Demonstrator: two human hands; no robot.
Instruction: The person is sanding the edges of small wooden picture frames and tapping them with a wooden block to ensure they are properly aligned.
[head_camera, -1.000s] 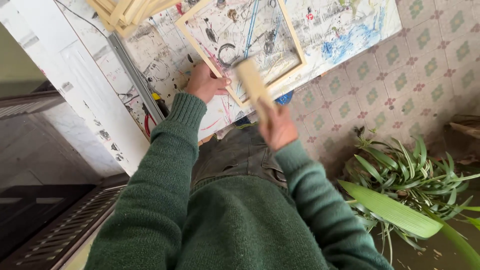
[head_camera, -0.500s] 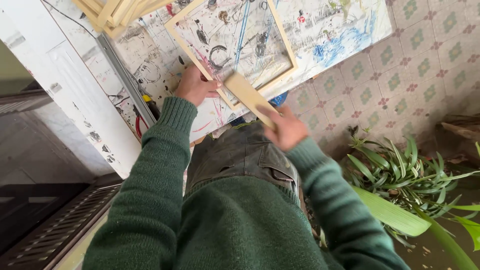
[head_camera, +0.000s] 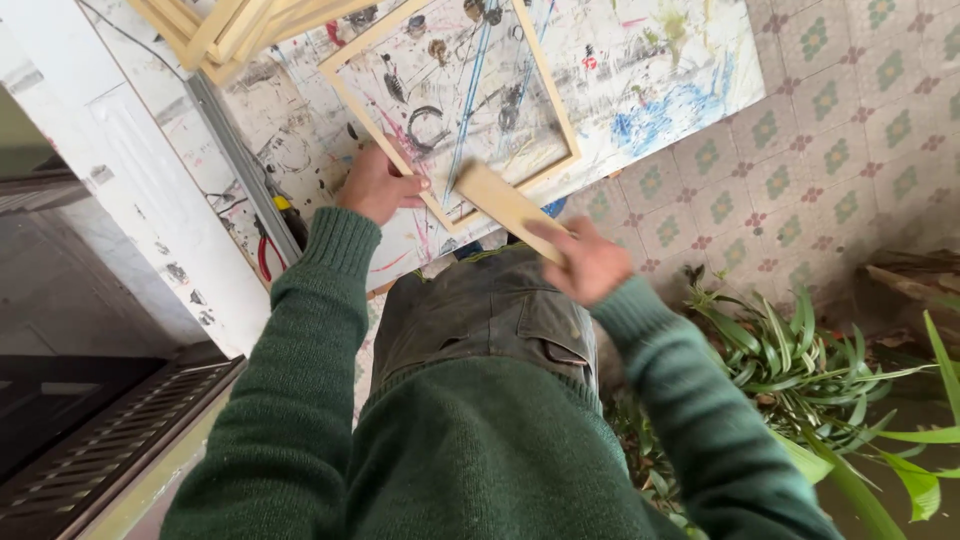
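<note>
A light wooden frame (head_camera: 550, 95) lies flat on a paint-spattered white tabletop (head_camera: 660, 70). My left hand (head_camera: 378, 186) presses down on the frame's near left rail. My right hand (head_camera: 585, 262) grips a short flat wooden block (head_camera: 500, 203), whose far end sits at the frame's near corner. Both arms wear green knitted sleeves, and the right hand is blurred.
More wooden frames (head_camera: 235, 25) are stacked at the table's far left. Red-handled pliers (head_camera: 265, 252) lie near the table's metal edge strip. A leafy green plant (head_camera: 800, 370) stands to my right on the patterned tile floor (head_camera: 850, 150). A white wall (head_camera: 110, 170) and a dark grille (head_camera: 110, 450) are at left.
The wooden block in my right hand has swung down from upright to a low slant at the frame's near corner. My left hand has stayed on the frame.
</note>
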